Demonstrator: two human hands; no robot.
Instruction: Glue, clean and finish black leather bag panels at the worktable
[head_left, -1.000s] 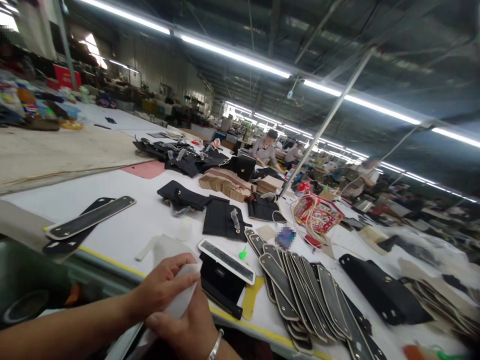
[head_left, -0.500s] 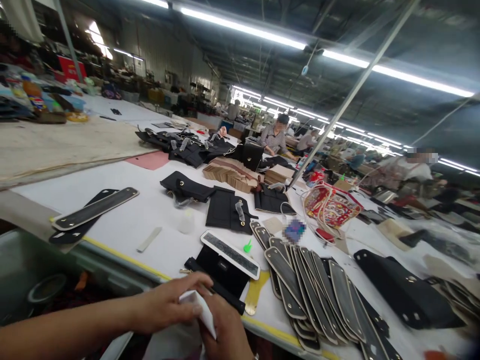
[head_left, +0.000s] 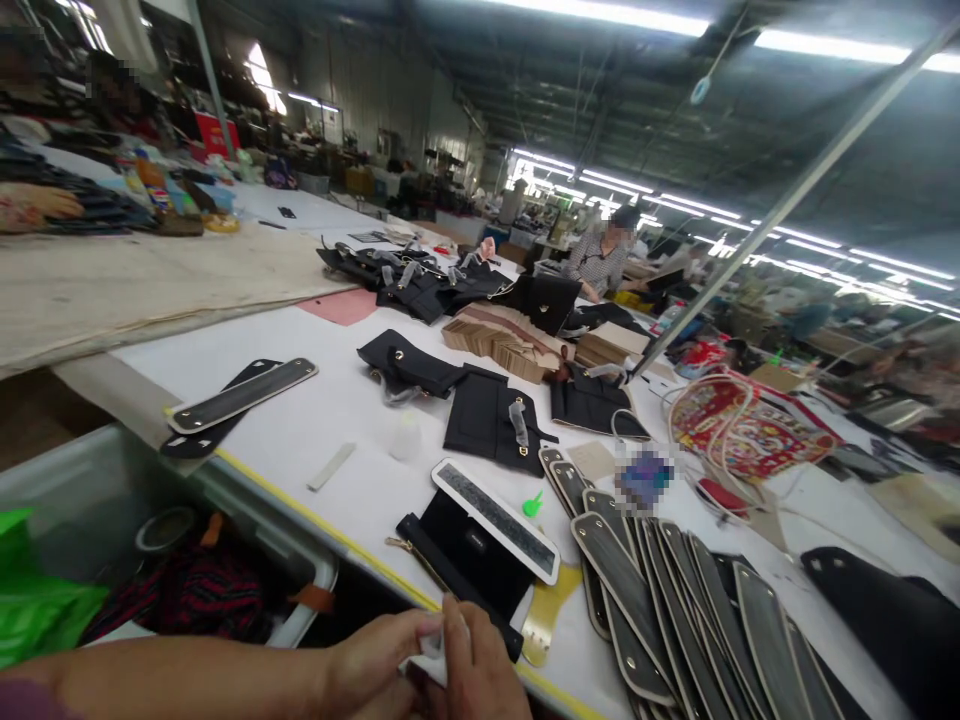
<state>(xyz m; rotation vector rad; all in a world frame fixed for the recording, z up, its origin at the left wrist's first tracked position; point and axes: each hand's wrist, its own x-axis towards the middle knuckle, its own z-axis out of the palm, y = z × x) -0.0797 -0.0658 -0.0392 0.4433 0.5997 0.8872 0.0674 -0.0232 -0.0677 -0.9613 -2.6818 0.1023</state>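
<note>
Left hand (head_left: 375,662) and right hand (head_left: 484,668) are pinching a crumpled white papery sheet (head_left: 430,662). It's sitting between them, long axis hidden.

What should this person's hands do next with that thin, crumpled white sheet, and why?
Perhaps tuck in the loose part of the thin, crumpled white sheet: it pokes out between the left hand and right hand, whose fingers hold it together.
</note>
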